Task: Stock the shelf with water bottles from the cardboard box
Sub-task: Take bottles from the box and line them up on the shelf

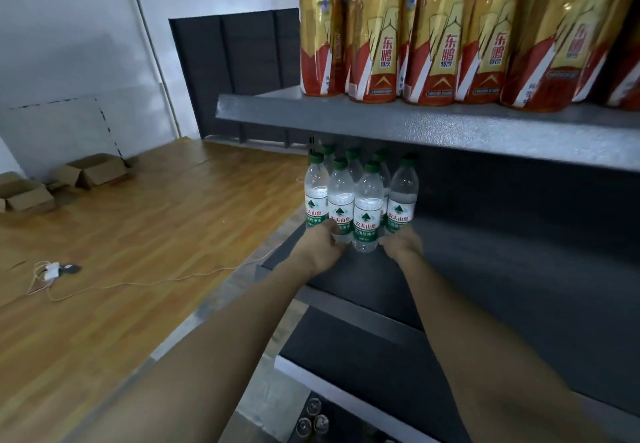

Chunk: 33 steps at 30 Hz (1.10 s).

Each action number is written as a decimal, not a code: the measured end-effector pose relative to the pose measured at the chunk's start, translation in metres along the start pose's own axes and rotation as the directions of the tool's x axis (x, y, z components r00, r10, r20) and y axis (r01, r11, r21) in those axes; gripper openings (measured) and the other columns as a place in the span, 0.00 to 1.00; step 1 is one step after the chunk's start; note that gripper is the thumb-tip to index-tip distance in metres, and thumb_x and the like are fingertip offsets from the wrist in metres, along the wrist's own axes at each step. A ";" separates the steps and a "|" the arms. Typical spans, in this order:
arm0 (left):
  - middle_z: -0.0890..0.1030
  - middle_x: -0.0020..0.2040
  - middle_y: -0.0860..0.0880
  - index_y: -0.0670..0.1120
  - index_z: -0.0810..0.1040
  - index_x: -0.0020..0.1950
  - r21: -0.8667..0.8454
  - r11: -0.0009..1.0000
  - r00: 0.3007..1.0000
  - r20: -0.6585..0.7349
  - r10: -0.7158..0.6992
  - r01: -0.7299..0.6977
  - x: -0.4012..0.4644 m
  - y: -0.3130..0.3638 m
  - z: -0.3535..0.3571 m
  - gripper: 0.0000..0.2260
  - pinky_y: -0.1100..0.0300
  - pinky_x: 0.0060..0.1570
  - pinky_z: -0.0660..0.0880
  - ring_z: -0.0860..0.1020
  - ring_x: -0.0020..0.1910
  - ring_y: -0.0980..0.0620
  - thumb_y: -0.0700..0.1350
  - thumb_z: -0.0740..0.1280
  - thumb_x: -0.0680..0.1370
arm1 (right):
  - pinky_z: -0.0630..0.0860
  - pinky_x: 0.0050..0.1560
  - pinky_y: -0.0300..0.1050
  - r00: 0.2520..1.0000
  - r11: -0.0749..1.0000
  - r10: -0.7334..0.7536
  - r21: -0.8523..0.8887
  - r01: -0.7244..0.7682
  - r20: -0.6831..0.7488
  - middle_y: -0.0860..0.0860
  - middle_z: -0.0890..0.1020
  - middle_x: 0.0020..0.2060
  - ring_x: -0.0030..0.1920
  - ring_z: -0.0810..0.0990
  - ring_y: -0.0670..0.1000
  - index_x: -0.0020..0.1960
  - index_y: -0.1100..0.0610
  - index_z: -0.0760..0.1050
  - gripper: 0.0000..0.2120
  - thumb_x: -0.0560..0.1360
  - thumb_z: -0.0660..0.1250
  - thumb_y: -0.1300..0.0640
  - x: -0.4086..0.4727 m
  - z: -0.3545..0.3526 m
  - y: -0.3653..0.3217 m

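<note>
here both hands work at the foot of the water bottles (360, 200), a green-capped cluster standing on the dark shelf (502, 269). the left hand (320, 243) grips the bottles at the cluster's left, the right hand (401, 245) those at its right. it looks like the placing step: next, ease them back, square the rows, let go. the boxes (93, 169) lie on the floor, far left of the bottles.

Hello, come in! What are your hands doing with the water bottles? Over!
Left hand, right hand: both gripping the water bottles at their bases. Cluster on the middle shelf, left end. Nothing blocking.
</note>
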<state>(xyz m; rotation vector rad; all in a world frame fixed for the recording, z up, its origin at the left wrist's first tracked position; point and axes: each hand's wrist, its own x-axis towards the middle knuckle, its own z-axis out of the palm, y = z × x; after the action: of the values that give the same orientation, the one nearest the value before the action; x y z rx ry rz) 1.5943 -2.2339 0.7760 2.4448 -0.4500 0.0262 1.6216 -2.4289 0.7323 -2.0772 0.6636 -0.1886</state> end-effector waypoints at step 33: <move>0.80 0.56 0.42 0.44 0.75 0.60 -0.005 0.548 0.481 0.488 -0.729 0.836 -0.344 -0.373 0.238 0.14 0.55 0.44 0.72 0.78 0.52 0.40 0.49 0.57 0.81 | 0.72 0.49 0.50 0.411 0.793 0.556 -0.609 -0.002 0.722 0.54 0.76 0.50 0.52 0.76 0.56 0.56 0.56 0.71 0.10 0.78 0.67 0.53 -0.307 0.332 0.351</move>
<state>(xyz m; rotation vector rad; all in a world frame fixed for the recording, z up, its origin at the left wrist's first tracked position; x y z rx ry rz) 1.3699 -1.9957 0.3206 2.1573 0.5413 -0.9448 1.3524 -2.1774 0.2943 -2.0996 0.3931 1.4024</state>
